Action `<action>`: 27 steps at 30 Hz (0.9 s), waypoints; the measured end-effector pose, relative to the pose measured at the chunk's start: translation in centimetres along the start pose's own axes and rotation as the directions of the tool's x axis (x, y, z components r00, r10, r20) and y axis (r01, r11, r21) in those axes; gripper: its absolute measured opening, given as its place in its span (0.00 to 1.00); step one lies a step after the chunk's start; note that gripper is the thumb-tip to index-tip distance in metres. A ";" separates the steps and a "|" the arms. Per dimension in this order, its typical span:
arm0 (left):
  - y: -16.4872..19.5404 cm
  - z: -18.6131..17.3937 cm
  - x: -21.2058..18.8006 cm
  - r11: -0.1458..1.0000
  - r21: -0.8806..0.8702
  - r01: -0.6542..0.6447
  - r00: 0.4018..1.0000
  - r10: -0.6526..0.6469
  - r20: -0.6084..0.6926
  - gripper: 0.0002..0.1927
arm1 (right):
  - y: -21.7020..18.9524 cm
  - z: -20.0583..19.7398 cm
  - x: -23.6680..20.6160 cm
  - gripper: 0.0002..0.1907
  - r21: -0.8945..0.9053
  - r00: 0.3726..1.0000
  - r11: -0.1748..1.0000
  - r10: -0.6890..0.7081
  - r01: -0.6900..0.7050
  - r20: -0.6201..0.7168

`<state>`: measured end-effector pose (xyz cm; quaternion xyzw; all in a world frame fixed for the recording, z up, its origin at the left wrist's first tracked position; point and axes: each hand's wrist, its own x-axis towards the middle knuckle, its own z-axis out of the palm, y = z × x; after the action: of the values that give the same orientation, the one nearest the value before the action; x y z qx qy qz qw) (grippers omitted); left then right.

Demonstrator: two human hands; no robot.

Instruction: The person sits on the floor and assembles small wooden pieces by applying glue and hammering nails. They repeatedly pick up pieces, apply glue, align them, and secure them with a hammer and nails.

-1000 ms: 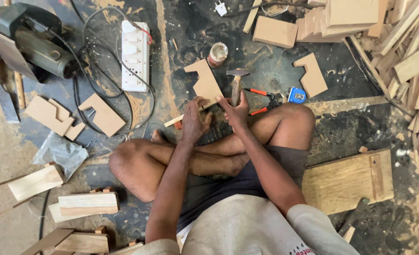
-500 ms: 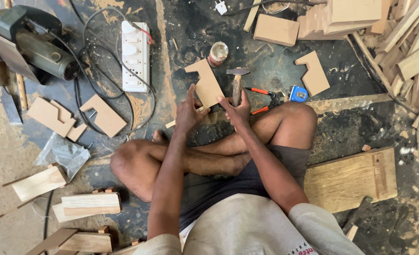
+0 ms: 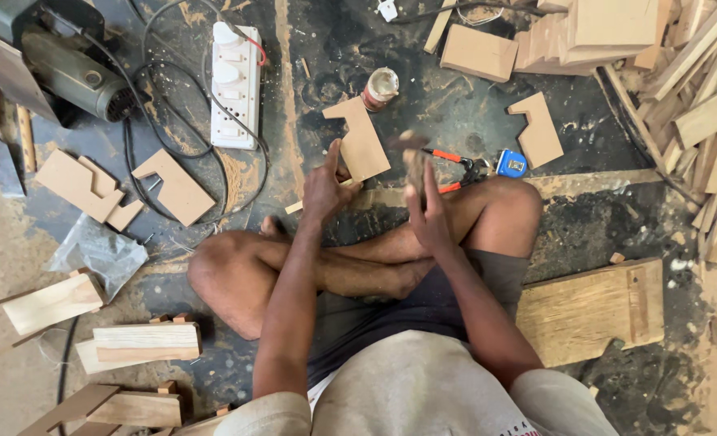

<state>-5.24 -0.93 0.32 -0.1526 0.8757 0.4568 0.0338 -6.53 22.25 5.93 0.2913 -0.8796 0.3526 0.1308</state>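
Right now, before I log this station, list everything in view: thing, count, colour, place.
cut board piece: one, tan, under the left hand
hammer: one, wooden handle, blurred, in the right hand
pliers: one, red handles, beyond the right knee
tape measure: one, blue, beside the pliers
small jar: one, pale lid, past the board piece
power strip: one, white, upper left
power saw: one, green, top left corner
notched board cutouts: several, tan, left and upper right
thick plank: one, pale, right of the person
timber offcuts: many, pale, right edge
left hand: steadying the board piece
right hand: gripping the hammer
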 end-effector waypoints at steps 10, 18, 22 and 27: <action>-0.3 0.4 0.1 1.000 0.007 -0.024 1.000 0.025 -0.015 0.54 | -1.9 -3.0 -0.7 0.30 -0.072 0.966 0.996 -0.034 0.054 0.257; 0.1 0.2 0.3 0.999 0.043 0.008 1.000 -0.007 -0.005 0.54 | -3.0 -4.4 1.3 0.31 -0.055 0.965 0.998 -0.016 0.032 0.262; 0.2 0.1 0.2 1.000 0.000 0.003 1.000 -0.003 -0.004 0.53 | -3.6 -4.1 1.7 0.31 0.053 0.982 0.983 -0.181 0.178 0.056; 0.4 0.0 0.3 0.999 0.029 -0.022 0.999 0.023 -0.032 0.55 | -3.4 -3.5 1.5 0.32 -0.225 0.867 0.974 0.098 0.017 0.488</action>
<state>-5.61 -0.73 0.57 -0.1497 0.8841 0.4423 0.0168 -5.56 22.07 10.94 0.3370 -0.9233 0.1681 -0.0751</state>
